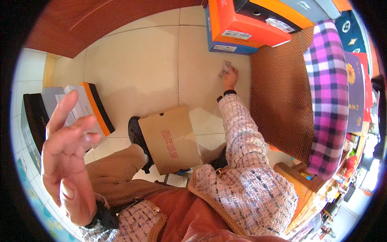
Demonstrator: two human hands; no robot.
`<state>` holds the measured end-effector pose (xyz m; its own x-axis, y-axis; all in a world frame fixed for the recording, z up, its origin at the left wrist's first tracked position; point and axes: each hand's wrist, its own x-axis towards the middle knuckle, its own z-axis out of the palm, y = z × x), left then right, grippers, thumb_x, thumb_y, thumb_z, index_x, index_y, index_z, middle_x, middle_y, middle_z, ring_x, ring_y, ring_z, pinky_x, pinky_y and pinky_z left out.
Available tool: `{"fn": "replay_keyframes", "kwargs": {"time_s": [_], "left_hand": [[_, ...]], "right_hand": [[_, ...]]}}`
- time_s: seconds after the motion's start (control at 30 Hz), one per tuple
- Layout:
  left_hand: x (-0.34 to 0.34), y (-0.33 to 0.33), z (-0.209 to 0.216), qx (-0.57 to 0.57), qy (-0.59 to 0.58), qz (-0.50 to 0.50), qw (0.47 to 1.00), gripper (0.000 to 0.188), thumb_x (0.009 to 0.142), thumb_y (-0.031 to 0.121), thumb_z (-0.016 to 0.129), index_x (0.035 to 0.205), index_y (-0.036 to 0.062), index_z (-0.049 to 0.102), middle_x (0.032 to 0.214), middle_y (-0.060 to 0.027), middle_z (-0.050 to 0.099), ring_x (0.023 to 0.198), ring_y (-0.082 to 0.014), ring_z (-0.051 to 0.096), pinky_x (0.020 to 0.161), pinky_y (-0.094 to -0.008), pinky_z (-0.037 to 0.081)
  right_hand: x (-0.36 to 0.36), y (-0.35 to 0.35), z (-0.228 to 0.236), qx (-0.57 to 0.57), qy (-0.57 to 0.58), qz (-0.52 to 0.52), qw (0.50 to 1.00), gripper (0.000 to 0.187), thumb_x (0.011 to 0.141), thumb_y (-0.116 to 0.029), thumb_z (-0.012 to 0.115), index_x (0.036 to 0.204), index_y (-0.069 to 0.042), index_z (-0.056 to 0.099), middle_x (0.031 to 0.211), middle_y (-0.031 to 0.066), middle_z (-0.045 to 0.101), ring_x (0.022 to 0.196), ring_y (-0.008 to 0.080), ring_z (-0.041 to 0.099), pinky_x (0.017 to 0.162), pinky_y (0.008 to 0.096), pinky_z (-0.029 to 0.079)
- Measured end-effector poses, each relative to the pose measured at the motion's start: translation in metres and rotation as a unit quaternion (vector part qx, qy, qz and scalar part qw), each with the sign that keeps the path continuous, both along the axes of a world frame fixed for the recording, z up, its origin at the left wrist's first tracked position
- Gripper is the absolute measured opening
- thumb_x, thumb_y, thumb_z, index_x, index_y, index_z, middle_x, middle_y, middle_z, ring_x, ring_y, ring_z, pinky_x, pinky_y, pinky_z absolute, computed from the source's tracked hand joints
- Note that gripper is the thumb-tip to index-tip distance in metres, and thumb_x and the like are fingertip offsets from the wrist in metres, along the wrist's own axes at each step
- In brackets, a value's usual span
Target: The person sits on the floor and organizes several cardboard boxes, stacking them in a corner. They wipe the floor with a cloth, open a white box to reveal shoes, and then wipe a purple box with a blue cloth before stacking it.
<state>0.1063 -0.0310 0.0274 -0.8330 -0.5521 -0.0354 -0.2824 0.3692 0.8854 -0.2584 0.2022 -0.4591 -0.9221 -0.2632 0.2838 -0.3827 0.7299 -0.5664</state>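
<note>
My right hand (pixel 230 78) reaches forward, low over the tiled floor (pixel 141 64), its fingers closed around a crumpled greyish wad (pixel 224 68) that looks like paper or cloth. My left hand (pixel 66 161) is raised close to the camera at the left, fingers bent but apart, with nothing visible in it. Between my legs a closed brown cardboard box (pixel 171 139) with reddish print stands in front of me. My left shoe (pixel 136 131) is dark and shows beside the box.
Stacked shoe boxes (pixel 250 26) in orange, red and blue stand at the far right. More shoe boxes (pixel 86 107) lie at the left. A brown woven panel (pixel 282 97) with a purple checked cloth (pixel 327 92) borders the right. Dark red furniture (pixel 100 20) spans the far left.
</note>
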Motion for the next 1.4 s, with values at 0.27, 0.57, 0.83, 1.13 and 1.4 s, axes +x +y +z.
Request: {"fn": "replay_keyframes", "kwargs": {"time_s": [0.27, 0.57, 0.83, 1.13, 1.4], "left_hand": [[0.003, -0.014, -0.011, -0.054, -0.073, 0.058, 0.994, 0.060, 0.090, 0.064, 0.053, 0.122, 0.0141, 0.062, 0.151, -0.0218, 0.039, 0.127, -0.0276, 0.052, 0.100, -0.0373, 0.041], [0.021, -0.008, -0.004, -0.005, 0.005, 0.010, 1.000, 0.060, 0.091, 0.062, 0.052, 0.125, 0.0130, 0.061, 0.150, -0.0227, 0.038, 0.125, -0.0311, 0.054, 0.101, -0.0479, 0.045], [0.021, -0.004, -0.003, 0.001, 0.015, -0.047, 0.999, 0.064, 0.091, 0.063, 0.052, 0.128, 0.0120, 0.060, 0.150, -0.0227, 0.039, 0.126, -0.0308, 0.053, 0.101, -0.0439, 0.045], [0.009, -0.002, -0.007, -0.009, -0.021, -0.043, 0.999, 0.075, 0.087, 0.072, 0.049, 0.128, 0.0090, 0.060, 0.153, -0.0215, 0.036, 0.130, -0.0296, 0.050, 0.102, -0.0387, 0.041], [0.016, 0.002, -0.001, -0.014, -0.001, -0.071, 0.997, 0.076, 0.089, 0.070, 0.048, 0.128, 0.0063, 0.059, 0.153, -0.0243, 0.034, 0.131, -0.0291, 0.048, 0.102, -0.0376, 0.040]], "right_hand": [[0.034, -0.141, -0.045, -0.006, -0.091, 0.354, 0.931, 0.035, 0.081, 0.002, 0.057, 0.112, -0.011, 0.069, 0.110, 0.0121, 0.060, 0.105, 0.0296, 0.057, 0.091, 0.0367, 0.048], [0.119, -0.002, 0.007, 0.150, -0.255, 0.500, 0.814, 0.034, 0.071, -0.001, 0.068, 0.102, -0.011, 0.072, 0.110, 0.0088, 0.061, 0.109, 0.0284, 0.057, 0.094, 0.0369, 0.048], [0.060, -0.022, 0.020, -0.001, -0.188, 0.328, 0.926, 0.037, 0.077, 0.007, 0.058, 0.107, -0.011, 0.071, 0.106, 0.0084, 0.063, 0.109, 0.0277, 0.060, 0.093, 0.0365, 0.049], [0.132, 0.033, 0.005, 0.072, -0.417, 0.365, 0.829, 0.025, 0.086, -0.026, 0.061, 0.092, -0.001, 0.061, 0.091, 0.0195, 0.057, 0.088, 0.0357, 0.056, 0.075, 0.0439, 0.045], [0.192, 0.145, 0.034, -0.033, -0.466, 0.510, 0.722, 0.023, 0.073, -0.005, 0.059, 0.091, -0.004, 0.073, 0.101, 0.0105, 0.067, 0.103, 0.0264, 0.061, 0.090, 0.0379, 0.048]]}}
